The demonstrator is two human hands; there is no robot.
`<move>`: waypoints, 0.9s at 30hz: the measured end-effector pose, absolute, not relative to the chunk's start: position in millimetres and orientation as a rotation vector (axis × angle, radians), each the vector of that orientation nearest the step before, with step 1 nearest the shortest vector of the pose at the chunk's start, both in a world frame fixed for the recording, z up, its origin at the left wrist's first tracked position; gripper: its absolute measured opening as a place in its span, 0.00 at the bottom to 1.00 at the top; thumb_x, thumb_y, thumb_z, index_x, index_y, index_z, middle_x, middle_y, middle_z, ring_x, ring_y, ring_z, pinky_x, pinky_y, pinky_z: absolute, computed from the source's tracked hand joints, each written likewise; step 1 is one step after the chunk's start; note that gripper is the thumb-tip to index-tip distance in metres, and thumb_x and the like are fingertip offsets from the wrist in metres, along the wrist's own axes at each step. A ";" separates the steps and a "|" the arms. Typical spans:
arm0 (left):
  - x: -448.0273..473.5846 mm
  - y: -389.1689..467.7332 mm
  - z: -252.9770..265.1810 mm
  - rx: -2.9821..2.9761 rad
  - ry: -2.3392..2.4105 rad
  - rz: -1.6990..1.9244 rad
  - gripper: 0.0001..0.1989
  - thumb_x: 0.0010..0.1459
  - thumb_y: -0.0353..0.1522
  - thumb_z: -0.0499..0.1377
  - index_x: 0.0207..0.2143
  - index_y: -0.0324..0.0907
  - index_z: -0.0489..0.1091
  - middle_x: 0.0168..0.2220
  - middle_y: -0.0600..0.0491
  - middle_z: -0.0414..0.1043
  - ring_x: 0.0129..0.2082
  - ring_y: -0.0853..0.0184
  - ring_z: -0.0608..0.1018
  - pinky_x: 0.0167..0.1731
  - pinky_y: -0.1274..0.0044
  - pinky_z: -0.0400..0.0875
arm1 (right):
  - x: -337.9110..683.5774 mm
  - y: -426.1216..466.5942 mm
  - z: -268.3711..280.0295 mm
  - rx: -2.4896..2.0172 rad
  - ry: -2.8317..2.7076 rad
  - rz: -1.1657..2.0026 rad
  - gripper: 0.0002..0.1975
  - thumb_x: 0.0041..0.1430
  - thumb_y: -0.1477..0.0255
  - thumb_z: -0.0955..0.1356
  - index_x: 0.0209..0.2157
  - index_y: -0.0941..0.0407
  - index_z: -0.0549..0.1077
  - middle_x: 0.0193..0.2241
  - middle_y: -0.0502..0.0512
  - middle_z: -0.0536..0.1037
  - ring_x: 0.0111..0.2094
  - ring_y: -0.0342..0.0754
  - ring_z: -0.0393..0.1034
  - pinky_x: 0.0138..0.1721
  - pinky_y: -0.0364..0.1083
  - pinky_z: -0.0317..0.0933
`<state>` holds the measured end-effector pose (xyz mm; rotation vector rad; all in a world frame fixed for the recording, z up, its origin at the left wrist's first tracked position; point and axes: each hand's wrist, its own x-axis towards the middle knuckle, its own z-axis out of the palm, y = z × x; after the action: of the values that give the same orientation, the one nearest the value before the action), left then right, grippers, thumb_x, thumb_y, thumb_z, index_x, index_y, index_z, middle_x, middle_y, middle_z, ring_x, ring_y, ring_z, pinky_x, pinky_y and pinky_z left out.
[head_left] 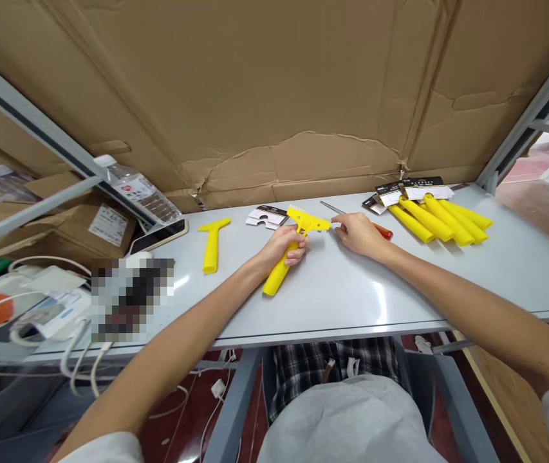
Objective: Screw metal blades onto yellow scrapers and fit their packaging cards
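My left hand (284, 247) is wrapped round the handle of a yellow T-shaped scraper (277, 278), its wide head tilted up and to the right. At the right end of that head is my right hand (358, 233), thumb and fingers drawn together. Whatever the fingertips pinch is too small to make out. A screwdriver with a red-orange handle (383, 231) lies on the table, partly hidden behind my right hand. Left of my left hand lies another yellow scraper (211, 247). Just behind the held scraper is a black-and-white card (267, 216).
Several yellow scrapers (441, 220) with black-and-white cards (416, 191) lie at the right. A phone (161, 235), a leaning plastic bottle (141, 191), white cables (74, 350) and a cardboard box (81, 222) crowd the left. Cardboard (274, 83) stands along the back of the table (346, 312).
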<state>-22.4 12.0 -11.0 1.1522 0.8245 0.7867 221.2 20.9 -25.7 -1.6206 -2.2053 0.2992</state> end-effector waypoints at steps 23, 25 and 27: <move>-29.5 7.8 -3.8 1.217 0.754 0.753 0.15 0.48 0.33 0.67 0.31 0.43 0.62 0.25 0.60 0.65 0.13 0.81 0.58 0.09 0.84 0.52 | 241.4 25.3 -13.3 -1.369 -1.919 0.295 0.12 0.68 0.68 0.68 0.40 0.59 0.82 0.39 0.57 0.83 0.34 0.42 0.69 0.45 0.46 0.62; -29.0 8.5 -3.3 1.224 0.754 0.744 0.15 0.47 0.33 0.67 0.30 0.42 0.62 0.24 0.60 0.64 0.13 0.81 0.58 0.09 0.83 0.52 | 242.0 23.9 -9.7 -1.257 -1.845 0.346 0.12 0.67 0.66 0.68 0.39 0.59 0.81 0.38 0.57 0.82 0.33 0.42 0.69 0.44 0.46 0.63; -28.6 8.7 -2.7 1.232 0.762 0.739 0.14 0.48 0.33 0.67 0.28 0.42 0.62 0.24 0.60 0.64 0.13 0.81 0.58 0.09 0.83 0.52 | 239.3 21.2 -7.8 -1.168 -1.794 0.409 0.13 0.67 0.64 0.69 0.39 0.59 0.81 0.38 0.57 0.82 0.34 0.42 0.71 0.43 0.45 0.65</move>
<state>-28.6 8.7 -2.7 1.2318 0.7617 0.7394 239.3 21.2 -7.8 -1.1682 -1.7941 0.4088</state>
